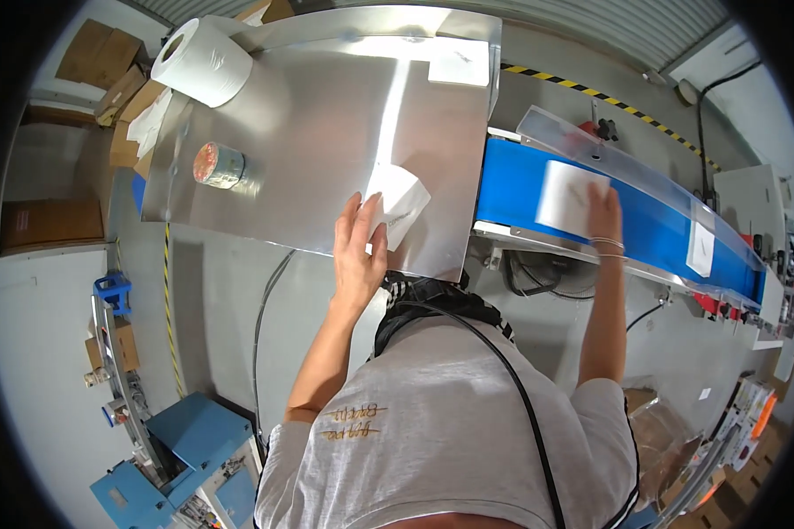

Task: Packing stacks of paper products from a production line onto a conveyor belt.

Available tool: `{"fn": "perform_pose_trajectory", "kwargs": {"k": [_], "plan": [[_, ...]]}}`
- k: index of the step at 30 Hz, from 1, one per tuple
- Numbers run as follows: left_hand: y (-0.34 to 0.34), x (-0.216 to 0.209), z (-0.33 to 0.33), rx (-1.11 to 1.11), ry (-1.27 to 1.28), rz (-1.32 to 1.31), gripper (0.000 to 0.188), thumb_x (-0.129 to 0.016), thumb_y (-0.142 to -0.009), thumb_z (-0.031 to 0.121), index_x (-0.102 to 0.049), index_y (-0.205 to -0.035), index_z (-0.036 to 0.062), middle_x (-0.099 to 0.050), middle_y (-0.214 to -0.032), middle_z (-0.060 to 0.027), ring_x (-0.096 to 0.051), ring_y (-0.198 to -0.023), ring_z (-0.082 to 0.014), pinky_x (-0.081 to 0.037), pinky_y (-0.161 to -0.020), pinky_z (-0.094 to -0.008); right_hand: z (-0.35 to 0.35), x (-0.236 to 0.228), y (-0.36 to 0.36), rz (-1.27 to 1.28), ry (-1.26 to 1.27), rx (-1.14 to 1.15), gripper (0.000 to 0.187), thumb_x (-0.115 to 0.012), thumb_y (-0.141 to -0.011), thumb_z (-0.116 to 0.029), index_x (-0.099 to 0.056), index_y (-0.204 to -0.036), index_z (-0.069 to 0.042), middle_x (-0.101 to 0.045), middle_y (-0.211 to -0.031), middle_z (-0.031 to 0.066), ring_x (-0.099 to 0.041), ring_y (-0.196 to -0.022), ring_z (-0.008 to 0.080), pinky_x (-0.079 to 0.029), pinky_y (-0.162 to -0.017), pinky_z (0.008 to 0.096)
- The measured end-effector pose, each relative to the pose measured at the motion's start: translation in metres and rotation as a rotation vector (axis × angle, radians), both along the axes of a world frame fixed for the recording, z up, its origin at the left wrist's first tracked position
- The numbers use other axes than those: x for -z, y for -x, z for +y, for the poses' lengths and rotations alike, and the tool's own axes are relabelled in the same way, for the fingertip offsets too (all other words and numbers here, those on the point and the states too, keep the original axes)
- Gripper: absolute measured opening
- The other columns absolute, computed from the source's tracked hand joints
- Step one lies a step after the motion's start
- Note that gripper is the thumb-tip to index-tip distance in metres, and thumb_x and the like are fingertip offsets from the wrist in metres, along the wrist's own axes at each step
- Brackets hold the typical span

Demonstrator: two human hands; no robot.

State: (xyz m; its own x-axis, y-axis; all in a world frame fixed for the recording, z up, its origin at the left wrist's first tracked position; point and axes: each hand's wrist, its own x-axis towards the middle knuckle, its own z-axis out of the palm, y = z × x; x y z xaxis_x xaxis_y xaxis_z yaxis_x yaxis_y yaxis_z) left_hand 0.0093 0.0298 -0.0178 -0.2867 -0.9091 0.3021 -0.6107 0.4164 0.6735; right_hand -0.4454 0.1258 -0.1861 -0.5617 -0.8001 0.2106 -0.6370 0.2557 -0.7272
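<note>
A white paper-like packet [404, 204] leans up from the metal table near its front right corner. My left hand [360, 247] grips its left side between thumb and fingers. To the right, my right hand [605, 222], smeared by motion, has hold of the right edge of another white packet [563, 196] over the blue conveyor belt [510, 181]. Farther down the belt, a third white packet [700, 249] rests against the clear side guard. One more flat white piece [459, 63] lies at the table's far right corner.
On the metal table [318, 115] are a big white paper roll [216, 70] at the far left and a small round tub [220, 166] with a reddish top. Cardboard boxes [101, 53] stand beyond its left side. A clear guard [644, 167] runs along the belt's far edge.
</note>
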Motion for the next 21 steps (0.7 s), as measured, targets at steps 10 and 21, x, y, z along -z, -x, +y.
{"fn": "perform_pose_trajectory", "kwargs": {"k": [10,21], "plan": [[-0.002,0.005,-0.002,0.054,0.06,0.006,0.035,-0.059,-0.084,-0.005,-0.066,-0.114,0.0103,-0.047,-0.129,-0.0259,-0.052,-0.114,-0.0387,-0.048,-0.095,-0.0419,-0.029,-0.114,-0.101,-0.014,0.113,-0.346,0.058,-0.077,-0.077,-0.016,-0.05,-0.127,-0.009,-0.056,-0.126,0.0117,-0.058,-0.106,0.0228,-0.049,-0.087,0.0347],[0.0,0.003,0.004,0.055,0.098,-0.052,0.041,-0.058,-0.076,-0.01,-0.069,-0.108,0.0134,-0.047,-0.129,-0.0247,-0.053,-0.111,-0.0373,-0.048,-0.093,-0.0421,-0.116,-0.154,-0.242,-0.301,0.02,-0.975,0.046,-0.078,-0.069,-0.011,-0.06,-0.111,-0.014,-0.045,-0.126,0.0081,-0.043,-0.122,0.0272,-0.038,-0.102,0.0349]]}}
